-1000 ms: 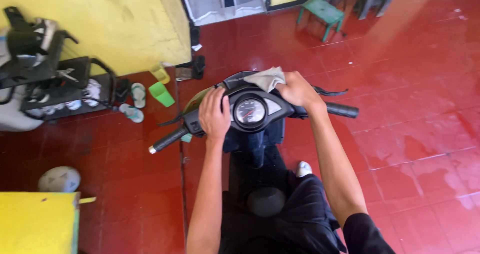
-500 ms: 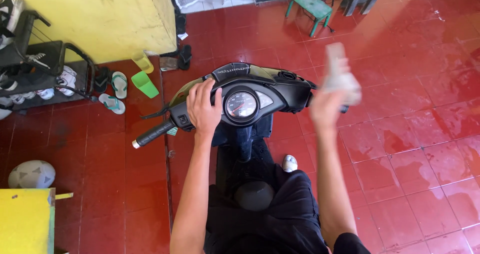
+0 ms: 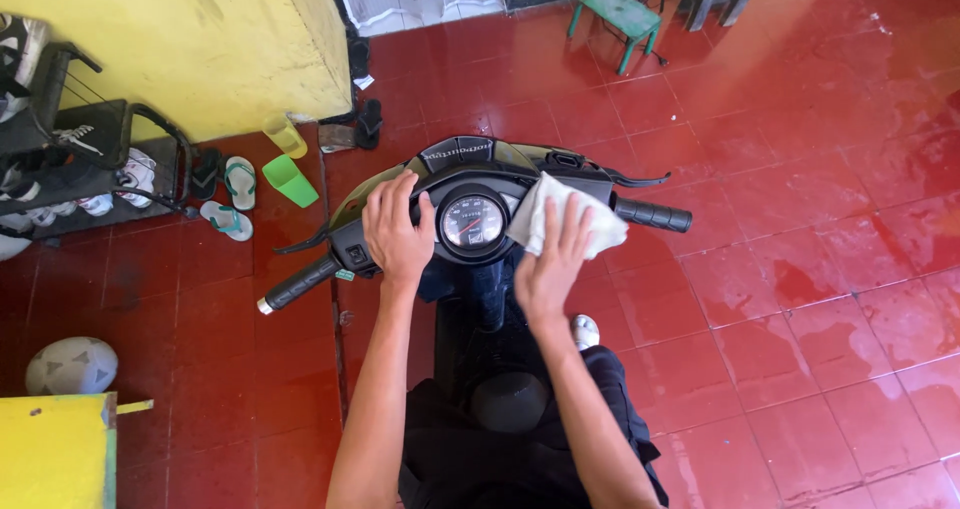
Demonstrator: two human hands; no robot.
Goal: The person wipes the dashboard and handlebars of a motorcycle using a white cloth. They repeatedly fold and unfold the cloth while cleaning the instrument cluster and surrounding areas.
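I sit on a dark scooter and look down at its handlebar [image 3: 645, 213] and round speedometer [image 3: 472, 221]. My left hand [image 3: 397, 233] rests flat on the handlebar cover just left of the speedometer, fingers spread. My right hand [image 3: 552, 266] presses a white cloth [image 3: 563, 219] against the cover right of the speedometer. The left grip [image 3: 300, 284] and the right grip both stick out free of my hands.
Wet red floor tiles [image 3: 800, 269] surround the scooter. A yellow wall [image 3: 180, 49], a black shoe rack [image 3: 80, 159], sandals [image 3: 228, 219] and a green scoop [image 3: 290, 181] lie left. A green stool [image 3: 622, 11] stands ahead, a grey helmet [image 3: 70, 366] and yellow box [image 3: 50, 449] near left.
My right hand was raised off to the right with the cloth half a second ago; it has come back down onto the cover beside the speedometer. My left hand stayed put.
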